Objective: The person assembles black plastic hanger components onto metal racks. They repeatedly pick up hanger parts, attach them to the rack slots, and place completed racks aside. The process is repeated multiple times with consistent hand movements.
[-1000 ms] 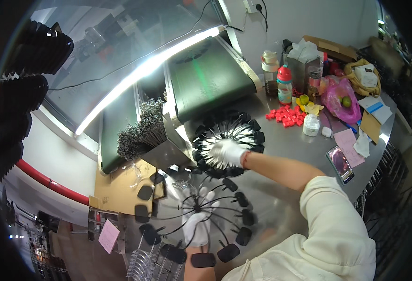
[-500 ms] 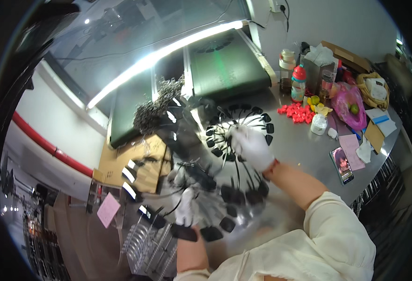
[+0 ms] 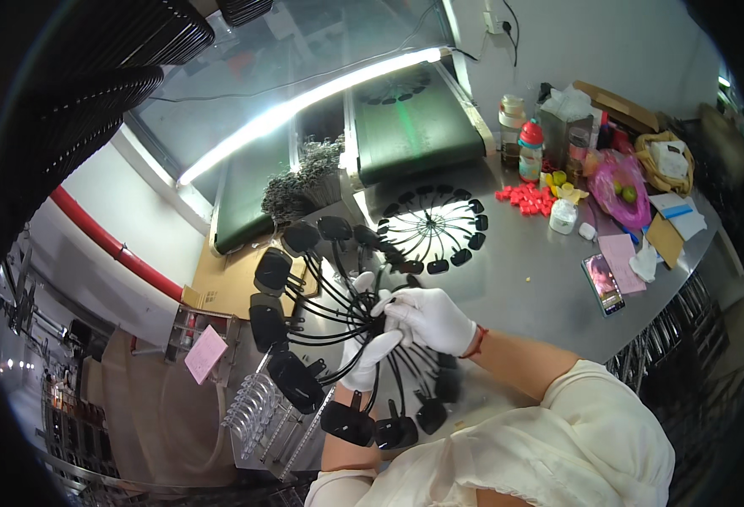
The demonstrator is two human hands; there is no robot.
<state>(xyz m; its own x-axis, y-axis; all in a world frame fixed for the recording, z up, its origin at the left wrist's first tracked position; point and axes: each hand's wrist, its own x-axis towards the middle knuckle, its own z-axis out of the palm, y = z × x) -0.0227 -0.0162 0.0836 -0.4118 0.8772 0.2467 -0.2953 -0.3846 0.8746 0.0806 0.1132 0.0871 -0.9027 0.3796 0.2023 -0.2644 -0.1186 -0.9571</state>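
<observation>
A black plastic moulded wheel [image 3: 321, 334], thin spokes ending in flat paddle-shaped pieces, is lifted and tilted in front of me. My left hand [image 3: 370, 351], in a white glove, grips it near the hub from below. My right hand [image 3: 429, 318], also gloved, is closed on the spokes at the hub from the right. A second black spoked wheel [image 3: 433, 228] lies flat on the steel table [image 3: 524, 279] just beyond my hands.
A green conveyor belt [image 3: 410, 127] runs away at the back, with a heap of dark sprue scraps [image 3: 300, 186] beside it. Red caps [image 3: 525, 197], bottles, a pink bag [image 3: 617, 182] and a phone [image 3: 604, 283] sit at right. A cardboard sheet [image 3: 228, 283] lies left.
My right hand left the wheel lying on the table and came back to the held wheel's hub. The held wheel rose and tilted up toward me. The view swung right.
</observation>
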